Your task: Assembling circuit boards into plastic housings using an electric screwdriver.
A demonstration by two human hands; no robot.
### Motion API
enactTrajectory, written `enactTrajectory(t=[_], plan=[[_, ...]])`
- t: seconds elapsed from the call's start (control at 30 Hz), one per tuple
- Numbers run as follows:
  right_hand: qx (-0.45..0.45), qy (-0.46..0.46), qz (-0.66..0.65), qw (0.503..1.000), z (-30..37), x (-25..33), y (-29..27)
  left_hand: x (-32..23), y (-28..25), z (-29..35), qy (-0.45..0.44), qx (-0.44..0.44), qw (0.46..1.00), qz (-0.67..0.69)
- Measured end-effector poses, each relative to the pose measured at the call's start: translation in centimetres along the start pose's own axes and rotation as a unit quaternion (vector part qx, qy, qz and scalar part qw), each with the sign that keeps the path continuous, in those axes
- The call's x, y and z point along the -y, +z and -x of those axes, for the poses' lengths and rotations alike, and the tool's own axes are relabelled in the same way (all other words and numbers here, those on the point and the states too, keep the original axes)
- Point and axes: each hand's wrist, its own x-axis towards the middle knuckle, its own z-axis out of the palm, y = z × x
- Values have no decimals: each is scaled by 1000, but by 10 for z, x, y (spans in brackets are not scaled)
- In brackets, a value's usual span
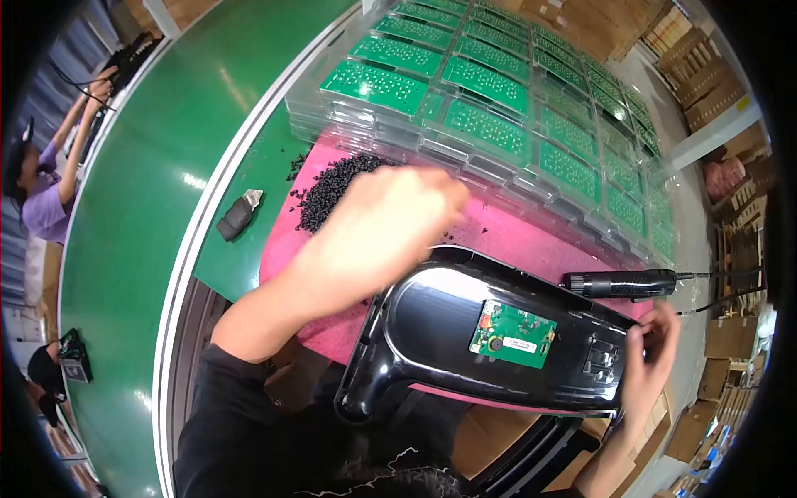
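Workbench [259, 178]: was green under a pink mat [531, 247].
Edges: one black shell [432, 332] overhung the mat's near side; a pink strip separated it from stacked trays [390, 126].
Circuit board [531, 322]: one, inside the shell, its white label [520, 345] illegible.
Left hand [398, 216]: blurred above the mat; grip couldn't be told.
Right hand [652, 357]: thumb and fingers pinched the shell's right end.

We are holding our blurred left hand [394, 217] above the frame's centre, fingers curling, and bending our right hand [649, 378] at lower right, thumb pointing upward.
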Motion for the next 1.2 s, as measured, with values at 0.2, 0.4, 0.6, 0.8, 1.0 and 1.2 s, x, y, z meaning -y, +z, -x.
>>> enactTrajectory(t=[0.2, 0.4, 0.6, 0.8, 1.0, 1.2], plan=[[43, 153, -59, 986, -67, -32, -17, 23, 8, 9, -96, 59, 991, -70], [-155, 38, -280, 947, -77, -21, 8, 13, 15, 3, -52, 73, 990, -108], [10, 33, -518, 855, -75, 53, 60, 27, 23, 12, -19, 69, 993, -97], [-20, -57, -644, 762, -75, 76, 52, 15, 15, -2, 35, -30, 999, -4], [0, -184, -725, 663, -31, 125, 33, -29, 13, -3, 82, 125, 917, 369], [2, -199, -691, 695, -4, 134, 40, -45, 17, 2, 29, 137, 807, 574]])
